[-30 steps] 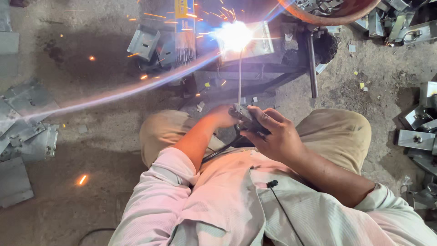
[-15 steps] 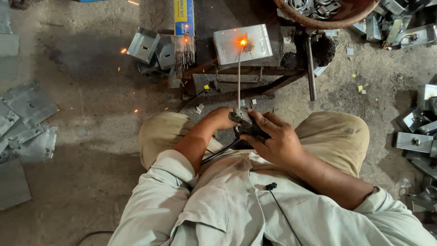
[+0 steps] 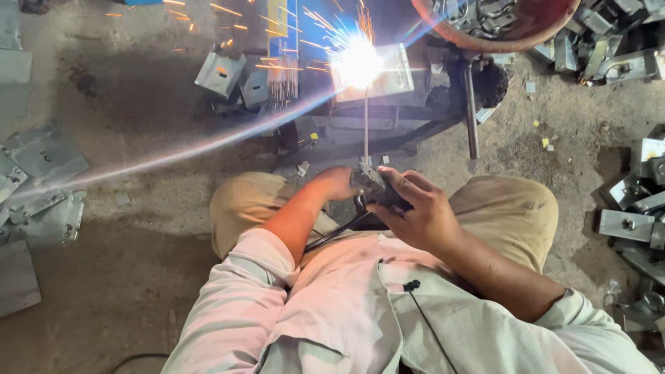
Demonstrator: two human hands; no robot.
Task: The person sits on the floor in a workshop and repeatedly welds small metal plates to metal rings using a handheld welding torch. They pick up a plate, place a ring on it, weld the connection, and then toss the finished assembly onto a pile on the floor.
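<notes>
Bare floor point(image 3: 138, 83) lies open to the left of the stand point(image 3: 388, 131); flat plates point(image 3: 41, 180) crowd the far left edge. A bowl point(image 3: 499, 28) of metal bits and brackets point(image 3: 630, 221) block the right side; sparks point(image 3: 357, 62) fill the room above the stand.

plate point(image 3: 388, 73): dull grey metal
rod point(image 3: 366, 131): thin bare metal, below the plate
floor point(image 3: 138, 228): rough, dusty concrete
shirt point(image 3: 332, 312): matt cloth
</notes>
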